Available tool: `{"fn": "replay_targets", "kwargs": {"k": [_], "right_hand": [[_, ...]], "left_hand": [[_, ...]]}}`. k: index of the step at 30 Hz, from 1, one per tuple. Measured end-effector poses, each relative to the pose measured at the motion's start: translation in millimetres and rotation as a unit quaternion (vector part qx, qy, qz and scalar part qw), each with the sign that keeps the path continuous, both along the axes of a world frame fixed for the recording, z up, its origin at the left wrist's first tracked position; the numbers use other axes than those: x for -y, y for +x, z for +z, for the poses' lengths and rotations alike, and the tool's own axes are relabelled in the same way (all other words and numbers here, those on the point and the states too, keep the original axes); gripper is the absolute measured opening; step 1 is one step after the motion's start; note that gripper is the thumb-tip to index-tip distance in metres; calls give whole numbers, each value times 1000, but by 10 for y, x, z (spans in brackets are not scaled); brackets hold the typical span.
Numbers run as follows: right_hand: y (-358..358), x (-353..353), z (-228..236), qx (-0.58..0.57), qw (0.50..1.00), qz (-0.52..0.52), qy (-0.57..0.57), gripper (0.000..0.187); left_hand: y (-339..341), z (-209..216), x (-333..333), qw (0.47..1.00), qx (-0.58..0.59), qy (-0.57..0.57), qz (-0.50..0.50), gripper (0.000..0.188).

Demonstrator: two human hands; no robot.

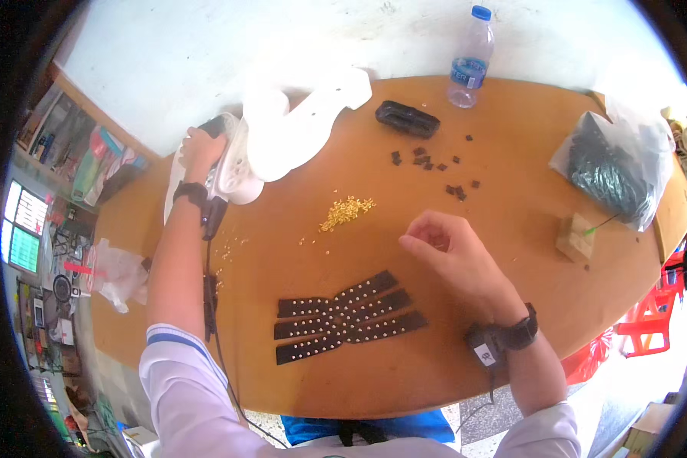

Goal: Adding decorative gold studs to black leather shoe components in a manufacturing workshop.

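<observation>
At the far left, my left hand (204,149) reaches to a white device (235,172) with a perforated part. Its fingers curl by a dark piece (223,124); what they grip, if anything, is hidden. My right hand (452,248) hovers over the middle right of the table, thumb and fingertips drawn together. Anything between them is too small to make out. Between my forearms lie black fabric strips (351,317) dotted with silvery studs, crossing at the middle. A heap of small gold-coloured pieces (346,213) sits beyond them.
Small black pieces (421,158) are scattered near a black tray (408,119). A plastic bottle (469,65) stands at the back. To the right are a bag with dark contents (614,172) and a pale block (575,238). A cable (220,359) runs along my left arm.
</observation>
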State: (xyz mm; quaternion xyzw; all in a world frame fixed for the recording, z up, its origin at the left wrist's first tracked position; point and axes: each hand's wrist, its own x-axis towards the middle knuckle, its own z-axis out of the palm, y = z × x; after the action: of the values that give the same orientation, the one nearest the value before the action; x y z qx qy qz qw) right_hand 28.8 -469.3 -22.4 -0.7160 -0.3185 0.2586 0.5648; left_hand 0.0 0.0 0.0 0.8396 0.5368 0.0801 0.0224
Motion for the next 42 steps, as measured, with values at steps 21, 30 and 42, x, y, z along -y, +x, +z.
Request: {"fn": "replay_targets", "kwargs": {"k": [21, 30, 42], "right_hand": [[49, 26, -7, -73, 997, -4, 2, 18], [6, 0, -35, -73, 997, 5, -13, 16], [-6, -28, -4, -64, 997, -23, -31, 19]], "left_hand": [[-1088, 581, 599, 960, 213, 71, -168, 76], [-2811, 92, 2473, 965, 224, -81, -108, 31], [-2647, -20, 2991, 941, 223, -104, -232, 41]]}}
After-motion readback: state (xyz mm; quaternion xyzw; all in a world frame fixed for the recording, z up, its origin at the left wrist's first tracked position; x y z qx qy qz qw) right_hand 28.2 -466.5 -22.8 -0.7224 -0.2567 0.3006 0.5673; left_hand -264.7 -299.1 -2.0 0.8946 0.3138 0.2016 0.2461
